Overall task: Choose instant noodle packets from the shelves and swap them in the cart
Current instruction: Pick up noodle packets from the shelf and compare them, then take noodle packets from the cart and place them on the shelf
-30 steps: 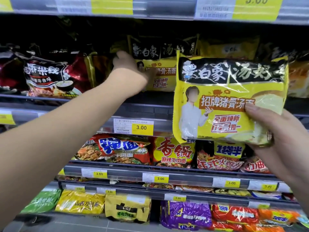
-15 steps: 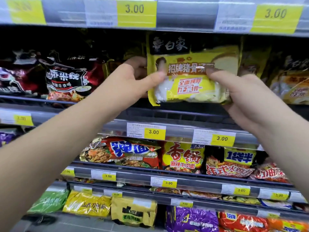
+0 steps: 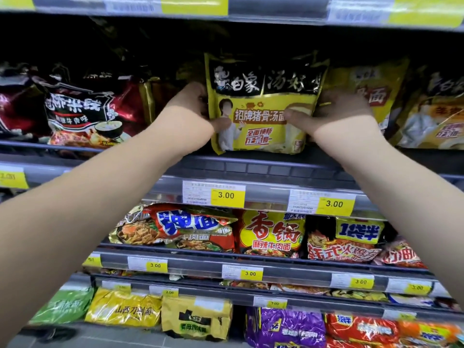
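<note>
Both my forearms reach up to the shelf (image 3: 251, 169), where my left hand (image 3: 193, 106) and right hand (image 3: 334, 109) grip the sides of a yellow noodle packet (image 3: 261, 106), fingers clenched on its edges, thumbs on its front. It stands upright at the shelf's front, a dark red packet (image 3: 82, 111) left, more yellow packets (image 3: 371, 91) right.

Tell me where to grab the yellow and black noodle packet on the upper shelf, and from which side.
Grip the yellow and black noodle packet by its two side edges, coming straight in from the front. It stands upright facing out, with neighbours close on both sides. The left hand and right hand already pinch those edges, thumbs on its face.
</note>
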